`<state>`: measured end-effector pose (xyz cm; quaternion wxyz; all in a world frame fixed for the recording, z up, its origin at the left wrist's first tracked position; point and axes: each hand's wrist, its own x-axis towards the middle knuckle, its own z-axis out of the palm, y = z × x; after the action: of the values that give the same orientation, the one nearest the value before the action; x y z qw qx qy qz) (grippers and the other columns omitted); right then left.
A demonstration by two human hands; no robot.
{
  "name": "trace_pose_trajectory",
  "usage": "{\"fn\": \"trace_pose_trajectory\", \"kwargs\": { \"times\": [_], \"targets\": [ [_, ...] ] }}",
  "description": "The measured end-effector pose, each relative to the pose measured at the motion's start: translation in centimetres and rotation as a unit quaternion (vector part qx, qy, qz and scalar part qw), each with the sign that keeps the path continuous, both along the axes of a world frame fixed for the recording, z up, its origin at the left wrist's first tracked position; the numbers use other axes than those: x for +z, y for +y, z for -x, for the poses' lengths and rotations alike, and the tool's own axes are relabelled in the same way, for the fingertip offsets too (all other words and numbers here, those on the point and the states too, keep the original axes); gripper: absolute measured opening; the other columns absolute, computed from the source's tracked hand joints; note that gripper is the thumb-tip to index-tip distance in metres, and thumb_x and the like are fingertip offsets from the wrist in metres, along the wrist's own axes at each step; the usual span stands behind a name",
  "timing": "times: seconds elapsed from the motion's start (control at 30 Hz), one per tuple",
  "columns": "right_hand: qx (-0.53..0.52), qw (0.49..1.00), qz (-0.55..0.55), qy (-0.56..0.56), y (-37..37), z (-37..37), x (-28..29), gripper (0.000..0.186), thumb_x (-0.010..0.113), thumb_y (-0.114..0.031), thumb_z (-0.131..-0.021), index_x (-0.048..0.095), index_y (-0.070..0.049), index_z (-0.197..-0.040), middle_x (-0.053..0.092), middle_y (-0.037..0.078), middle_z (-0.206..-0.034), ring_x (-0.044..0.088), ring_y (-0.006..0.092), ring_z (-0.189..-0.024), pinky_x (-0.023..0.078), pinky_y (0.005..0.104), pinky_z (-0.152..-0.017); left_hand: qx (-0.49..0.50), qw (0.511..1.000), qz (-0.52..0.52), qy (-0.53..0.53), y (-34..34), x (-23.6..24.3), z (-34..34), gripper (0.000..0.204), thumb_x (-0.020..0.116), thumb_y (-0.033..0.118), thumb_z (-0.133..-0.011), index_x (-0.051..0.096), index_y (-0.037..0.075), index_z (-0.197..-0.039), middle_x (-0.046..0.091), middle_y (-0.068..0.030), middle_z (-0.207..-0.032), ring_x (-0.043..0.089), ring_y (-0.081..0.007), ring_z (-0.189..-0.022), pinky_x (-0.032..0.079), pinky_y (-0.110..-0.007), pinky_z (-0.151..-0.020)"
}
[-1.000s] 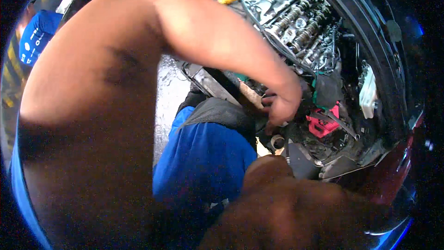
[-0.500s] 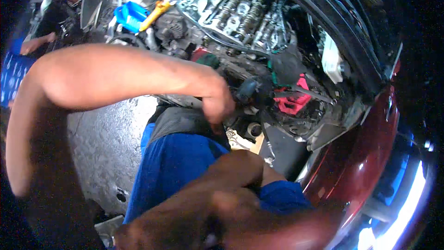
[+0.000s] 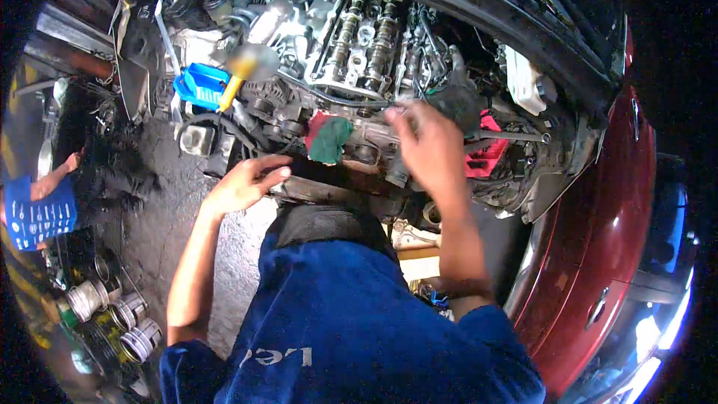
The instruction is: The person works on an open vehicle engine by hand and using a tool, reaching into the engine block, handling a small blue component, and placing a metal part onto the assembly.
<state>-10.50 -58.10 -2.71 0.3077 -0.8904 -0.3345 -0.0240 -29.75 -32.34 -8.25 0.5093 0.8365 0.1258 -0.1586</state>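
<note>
An exposed engine [image 3: 366, 45] with its camshafts uncovered lies ahead of me. My left hand [image 3: 247, 185] hovers at the engine bay's near edge, fingers stretched and thumb apart, with nothing in it. My right hand [image 3: 432, 144] reaches over the front of the engine, beside a dark cloth [image 3: 458, 102]. Its fingertips are blurred against a grey smear, so whether they hold anything does not show. Between the hands lies a red and green cloth [image 3: 330, 138]. A wrench [image 3: 512, 135] rests across a red plastic tray [image 3: 486, 151] to the right.
A blue plastic container [image 3: 200, 84] and a yellow-handled tool [image 3: 230, 92] sit at the left of the bay. A white reservoir [image 3: 523, 82] stands far right. Several pistons [image 3: 123, 310] lie lower left. A person's blue sleeve [image 3: 45, 209] shows at the left, a red fender [image 3: 576, 277] at the right.
My view has shifted back and straightened. My arms were crossed low over my body; now they are apart, the left hand at the bay's edge and the right hand up at the engine.
</note>
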Motion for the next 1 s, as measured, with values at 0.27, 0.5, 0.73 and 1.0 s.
{"fn": "trace_pose_trajectory", "kwargs": {
  "times": [0.27,0.5,0.73,1.0],
  "targets": [
    [-0.019,0.956,0.285,-0.067,6.4,-8.7,-5.5,0.05,0.047,-0.05,-0.096,0.067,-0.004,-0.097,0.07,0.02,-0.085,0.07,0.0356,-0.078,0.055,0.0482,-0.073,0.068,0.998,0.013,0.008,1.8,-1.5,4.3,0.049,0.058,0.037,-0.098,0.058,-0.002,-0.128,0.066,-0.0144,-0.122,0.06,-0.0208,-0.113,0.044,-0.034,-0.1],
    [0.116,0.962,0.22,-0.113,5.4,-11.4,-10.0,0.02,0.056,-0.024,-0.092,0.065,-0.007,-0.093,0.066,0.019,-0.087,0.067,0.0368,-0.08,0.055,0.0484,-0.069,0.139,0.988,0.073,0.016,6.3,-3.8,7.7,0.045,0.056,0.032,-0.1,0.057,-0.002,-0.129,0.07,-0.0116,-0.116,0.061,-0.0192,-0.11,0.044,-0.033,-0.099],
    [0.06,0.935,0.35,-0.023,7.3,-9.3,-5.9,0.022,0.053,-0.025,-0.096,0.059,-0.004,-0.099,0.064,0.018,-0.092,0.064,0.0377,-0.087,0.051,0.0452,-0.075,0.069,0.996,0.047,-0.041,9.1,-2.4,3.1,0.041,0.058,0.033,-0.098,0.063,0.002,-0.124,0.067,-0.0168,-0.119,0.063,-0.0247,-0.111,0.047,-0.036,-0.096],
    [-0.016,0.93,0.366,0.011,6.9,-9.0,-7.4,0.022,0.058,-0.025,-0.092,0.057,-0.004,-0.096,0.064,0.02,-0.097,0.065,0.0381,-0.088,0.053,0.0466,-0.075,-0.107,0.958,-0.049,-0.263,3.2,-0.2,-12.4,0.036,0.059,0.03,-0.095,0.066,0.001,-0.114,0.067,-0.0183,-0.108,0.062,-0.0351,-0.104,0.048,-0.041,-0.092]
  ]
}}
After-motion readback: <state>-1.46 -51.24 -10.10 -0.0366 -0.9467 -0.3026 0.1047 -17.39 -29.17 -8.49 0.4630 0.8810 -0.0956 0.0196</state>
